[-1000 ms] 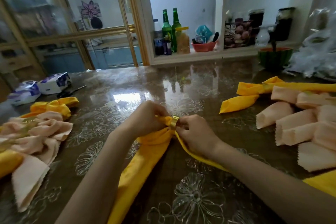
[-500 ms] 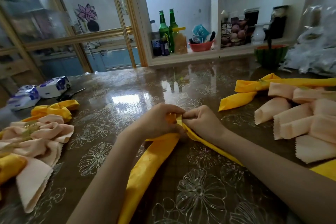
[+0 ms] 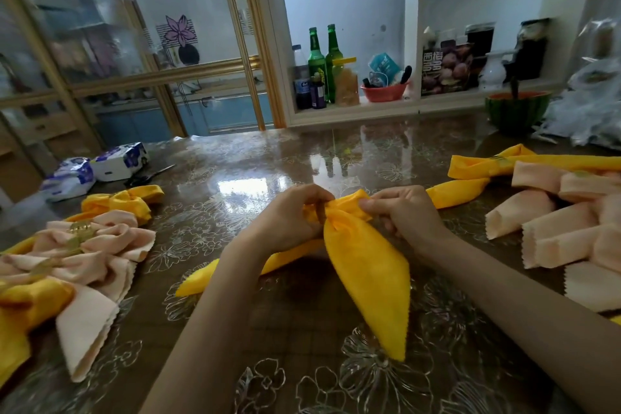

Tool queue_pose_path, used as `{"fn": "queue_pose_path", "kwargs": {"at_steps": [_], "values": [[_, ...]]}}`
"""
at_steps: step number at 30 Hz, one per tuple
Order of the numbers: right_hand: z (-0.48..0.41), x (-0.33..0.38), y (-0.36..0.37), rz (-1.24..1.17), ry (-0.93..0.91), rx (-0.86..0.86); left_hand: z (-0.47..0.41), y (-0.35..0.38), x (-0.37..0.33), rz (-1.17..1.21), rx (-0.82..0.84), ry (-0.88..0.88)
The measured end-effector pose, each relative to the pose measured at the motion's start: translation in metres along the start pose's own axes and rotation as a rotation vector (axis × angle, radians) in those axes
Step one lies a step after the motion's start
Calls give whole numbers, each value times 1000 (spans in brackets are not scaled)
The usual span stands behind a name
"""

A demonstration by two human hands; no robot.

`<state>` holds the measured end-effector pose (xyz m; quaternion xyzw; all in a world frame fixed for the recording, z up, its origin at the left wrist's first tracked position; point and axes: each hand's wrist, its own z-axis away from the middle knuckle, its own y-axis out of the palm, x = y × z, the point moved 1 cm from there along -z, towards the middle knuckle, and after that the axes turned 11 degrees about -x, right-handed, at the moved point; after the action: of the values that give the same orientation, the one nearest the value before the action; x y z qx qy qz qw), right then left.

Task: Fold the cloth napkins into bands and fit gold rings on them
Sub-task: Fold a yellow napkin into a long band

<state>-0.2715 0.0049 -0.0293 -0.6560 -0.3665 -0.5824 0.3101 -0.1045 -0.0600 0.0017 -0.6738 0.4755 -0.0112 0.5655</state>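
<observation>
A yellow cloth napkin (image 3: 366,265) lies at the table's middle, gathered at its centre, with one pointed wing toward me and the other running left under my left wrist. My left hand (image 3: 292,218) pinches the gathered centre from the left. My right hand (image 3: 403,212) pinches the fabric's top fold from the right. The gold ring does not show; my left fingers cover the spot where it sat. Ringed peach and yellow napkins (image 3: 77,245) are heaped at the left. Folded peach bands (image 3: 554,228) and yellow bands (image 3: 477,171) lie at the right.
The table (image 3: 255,185) has a glossy flowered plastic cover. Tissue packs (image 3: 97,168) and scissors (image 3: 151,175) lie far left. A green melon-shaped bowl (image 3: 514,111) and crumpled clear plastic (image 3: 591,111) stand far right. Bottles and a red basin fill the shelf behind.
The napkin's right wing has swung from under my right hand toward me and spread wide. The gold ring, visible earlier between my hands, is now hidden. Both hands moved slightly away from me.
</observation>
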Motion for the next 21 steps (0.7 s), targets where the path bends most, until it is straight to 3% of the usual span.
{"fn": "queue_pose_path", "kwargs": {"at_steps": [4,7,10,14,17,19,21], "values": [[-5,-1,-5,33,-15,-34,1,-4,6,-7,-51,-51],[-7,-2,-4,97,59,62,1,-1,6,-62,-120,-48],[-8,-1,0,92,196,125,1,9,-5,-147,-260,74],[-9,8,-2,-146,324,29,2,18,-13,-143,-425,259],[-13,16,-9,-315,373,18,1,11,-16,225,-533,-37],[-14,22,-10,-380,354,32,2,5,-16,386,-443,-280],[-14,23,-8,-410,332,31,4,8,-16,503,-306,-401]]}}
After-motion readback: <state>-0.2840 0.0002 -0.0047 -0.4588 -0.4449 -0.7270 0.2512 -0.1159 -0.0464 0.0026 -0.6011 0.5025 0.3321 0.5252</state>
